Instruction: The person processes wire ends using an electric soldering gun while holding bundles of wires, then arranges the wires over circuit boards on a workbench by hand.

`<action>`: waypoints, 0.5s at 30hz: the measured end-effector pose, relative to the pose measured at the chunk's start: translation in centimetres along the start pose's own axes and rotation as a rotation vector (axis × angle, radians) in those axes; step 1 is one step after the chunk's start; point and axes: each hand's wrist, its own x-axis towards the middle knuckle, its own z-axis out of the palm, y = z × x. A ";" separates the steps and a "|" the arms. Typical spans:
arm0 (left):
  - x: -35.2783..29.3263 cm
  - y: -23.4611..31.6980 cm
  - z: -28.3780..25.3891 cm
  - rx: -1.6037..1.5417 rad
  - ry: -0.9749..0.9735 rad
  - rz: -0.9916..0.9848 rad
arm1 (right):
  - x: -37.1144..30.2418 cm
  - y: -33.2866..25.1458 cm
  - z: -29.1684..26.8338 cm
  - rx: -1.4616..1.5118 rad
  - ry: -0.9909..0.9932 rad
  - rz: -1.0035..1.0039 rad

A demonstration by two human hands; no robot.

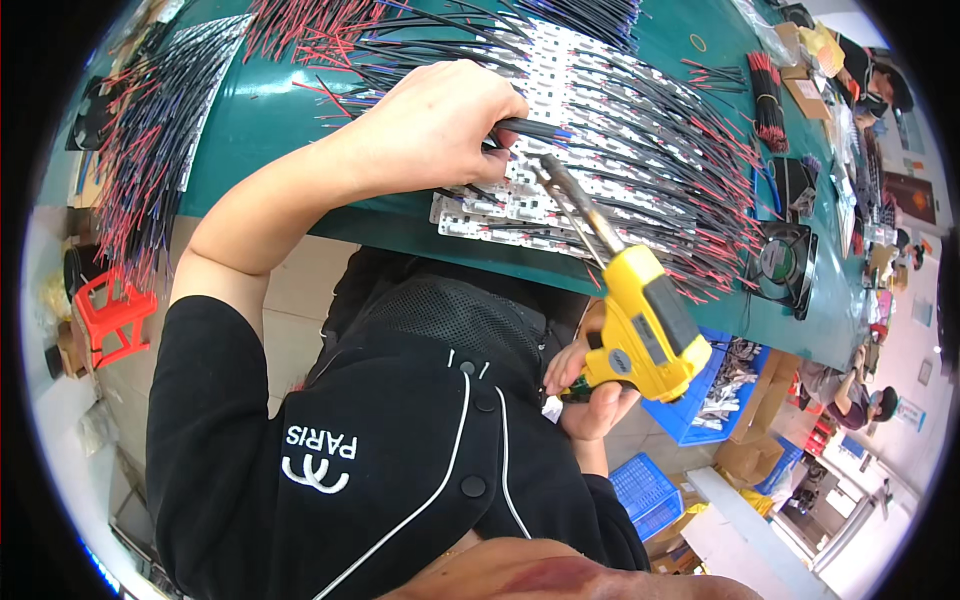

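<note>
Green worktable (pixel 270 110) strewn with red and black wires (pixel 680 170) and white boards (pixel 520 205). Left hand (pixel 435 125) closed, pinching black wires down on the boards. Right hand (pixel 590 395) wrapped around yellow soldering gun (pixel 645 325), tip (pixel 548 170) just beside left fingers.

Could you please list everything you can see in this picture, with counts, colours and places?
Soldering gun: one, yellow, metal tip over the boards.
Circuit boards: many, white, in rows on the table.
Wires: many, black and red, fanning from the boards.
Wire: one, black, pinched over the boards.
Table: one, green.
Fan: one, black, table's right.
Stool: one, red, floor at left.
Crates: blue, at least two, lower right.
Left hand: pinching the wire.
Right hand: gripping the gun.
</note>
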 end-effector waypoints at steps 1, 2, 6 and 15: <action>0.0 0.0 0.0 0.013 0.007 0.012 | 0.0 -0.3 0.1 0.023 0.018 -0.023; 0.0 0.0 0.0 0.026 0.013 0.023 | 0.2 -0.7 0.2 0.012 0.019 -0.038; 0.0 -0.3 0.1 0.044 0.023 0.054 | 0.1 -1.0 0.0 -0.009 0.006 -0.026; 0.3 -0.5 -0.2 -0.118 -0.007 0.072 | -0.5 0.0 -0.1 0.016 -0.006 0.003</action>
